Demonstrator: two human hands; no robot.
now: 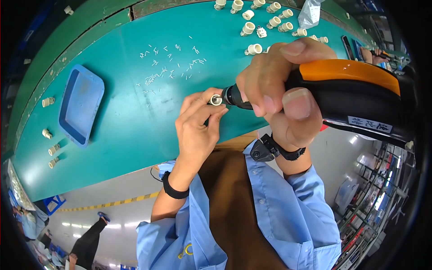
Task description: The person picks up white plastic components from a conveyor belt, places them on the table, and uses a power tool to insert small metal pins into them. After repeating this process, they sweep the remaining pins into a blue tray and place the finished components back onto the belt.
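My left hand (194,122) pinches a small cream lamp socket (211,100) between thumb and fingers, its round open end facing up. My right hand (288,92) is wrapped round an orange-and-black power screwdriver (355,85), which lies nearly level and points left. The driver's dark nose meets the side of the socket; its tip and any screw there are hidden. Just beyond my left hand, many tiny silvery pins or screws (155,76) are scattered over the green tabletop (130,121).
At the left stands a shallow blue tray (81,105), with several cream sockets (48,102) beside it. More sockets (247,29) stand at the far right, near a clear plastic bag (310,14). A dark phone-like object (347,47) and another person's hand (376,57) show beyond.
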